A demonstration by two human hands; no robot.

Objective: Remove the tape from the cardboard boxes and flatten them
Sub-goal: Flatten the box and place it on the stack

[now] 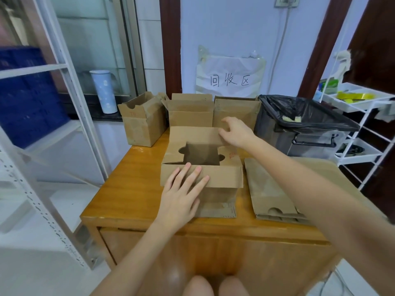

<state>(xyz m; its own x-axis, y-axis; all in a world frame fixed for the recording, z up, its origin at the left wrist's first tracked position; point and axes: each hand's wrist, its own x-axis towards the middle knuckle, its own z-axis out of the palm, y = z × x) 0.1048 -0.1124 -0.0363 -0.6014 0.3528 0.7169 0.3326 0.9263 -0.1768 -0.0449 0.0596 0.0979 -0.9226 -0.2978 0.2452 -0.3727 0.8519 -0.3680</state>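
The open box [203, 167] stands mid-table [132, 189] with its top flaps spread, and its inside looks dark and empty. The left hand [181, 197] lies flat on the near flap, fingers straight; the right hand [235, 133] pinches the far flap's corner with curled fingers. Just to the right lies a flattened box [271, 193]. Three more boxes [188, 112] stand in a row along the table's far edge (what they hold is not visible). Beside them a bin [303, 124] lined with a black bag holds a few pale scraps, hard to make out. A white rack [363, 116] on the right carries rolls of yellow tape [354, 97]. A paper sign [229, 77] hangs on the wall.
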